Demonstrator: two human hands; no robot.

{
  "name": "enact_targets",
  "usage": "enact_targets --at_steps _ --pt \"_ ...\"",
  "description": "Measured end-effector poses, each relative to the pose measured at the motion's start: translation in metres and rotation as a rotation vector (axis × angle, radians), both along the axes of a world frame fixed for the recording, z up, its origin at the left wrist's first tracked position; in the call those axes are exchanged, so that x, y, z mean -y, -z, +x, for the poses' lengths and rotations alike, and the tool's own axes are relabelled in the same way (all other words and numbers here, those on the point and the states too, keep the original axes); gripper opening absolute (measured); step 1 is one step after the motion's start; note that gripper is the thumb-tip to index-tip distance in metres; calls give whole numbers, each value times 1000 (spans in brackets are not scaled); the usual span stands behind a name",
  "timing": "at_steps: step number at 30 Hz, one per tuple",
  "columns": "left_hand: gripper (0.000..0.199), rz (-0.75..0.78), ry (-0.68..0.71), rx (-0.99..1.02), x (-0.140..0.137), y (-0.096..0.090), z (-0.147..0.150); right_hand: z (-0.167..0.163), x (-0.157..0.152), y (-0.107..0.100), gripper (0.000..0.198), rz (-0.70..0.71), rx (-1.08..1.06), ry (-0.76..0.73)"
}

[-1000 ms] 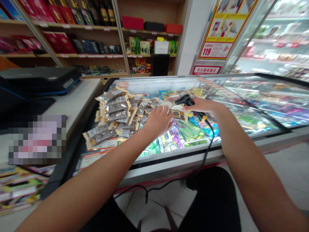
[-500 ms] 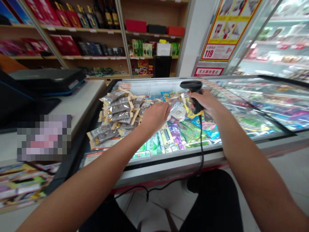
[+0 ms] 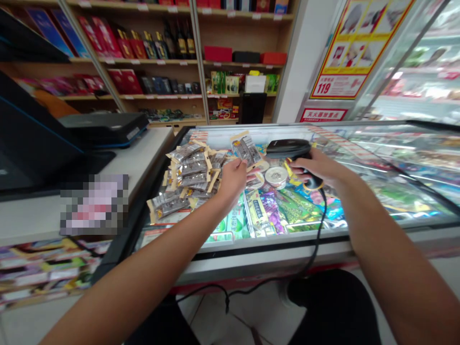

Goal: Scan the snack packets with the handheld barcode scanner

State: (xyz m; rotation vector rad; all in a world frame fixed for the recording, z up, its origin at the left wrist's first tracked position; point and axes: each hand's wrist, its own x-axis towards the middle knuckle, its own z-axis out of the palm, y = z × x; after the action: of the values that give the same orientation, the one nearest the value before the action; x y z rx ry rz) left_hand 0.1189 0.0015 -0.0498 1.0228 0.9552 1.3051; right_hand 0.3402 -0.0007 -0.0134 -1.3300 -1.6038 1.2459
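My left hand (image 3: 233, 178) is closed on a clear-fronted snack packet (image 3: 246, 146) with dark contents and tan ends, held upright above the glass. In my right hand (image 3: 321, 166) is a black barcode scanner (image 3: 288, 147), its head turned left towards the packet and its cable (image 3: 319, 235) hanging down. Left of my left hand lies a heap of similar packets (image 3: 192, 165) on the freezer lid. Between my hands, round white-lidded tubs (image 3: 276, 175) show, one partly covered by the fingers and packet.
Through the chest freezer's glass, colourful bags (image 3: 302, 206) are visible. A counter (image 3: 151, 158) on the left bears a black machine (image 3: 108, 125) and a pixelated item (image 3: 94, 203). Stocked shelves (image 3: 154, 61) stand behind. The cable loops beneath the freezer edge near my legs.
The packet in my left hand has come up into clear view. The scanner has turned more level, its handle swinging to the right. My view has shifted somewhat left and up.
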Motion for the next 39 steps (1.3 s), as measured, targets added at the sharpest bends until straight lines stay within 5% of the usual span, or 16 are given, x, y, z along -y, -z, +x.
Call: enact_targets --at_steps 6,10,13,16,18,21,26,39 --pt "26 -35 -27 80 0 2 0 3 -1 3 32 -15 73 -38" --pt "27 87 -10 -45 -6 6 -3 0 -1 3 31 6 100 -18" --pt "22 391 -60 -484 -8 2 -13 1 -4 1 26 91 115 111" --pt "31 723 -114 -1226 -2 -9 -23 9 -10 -2 19 201 164 396" --pt "37 834 -98 -1593 4 -15 -25 20 -15 -2 18 243 282 570" --pt "35 863 -43 -1862 13 -16 -21 39 -24 2 26 259 663 658" --pt "29 822 -29 -1879 17 -4 -13 54 -41 17 42 184 1088 557" --pt "32 780 -268 -1815 4 3 -11 25 -32 18 33 264 970 181"
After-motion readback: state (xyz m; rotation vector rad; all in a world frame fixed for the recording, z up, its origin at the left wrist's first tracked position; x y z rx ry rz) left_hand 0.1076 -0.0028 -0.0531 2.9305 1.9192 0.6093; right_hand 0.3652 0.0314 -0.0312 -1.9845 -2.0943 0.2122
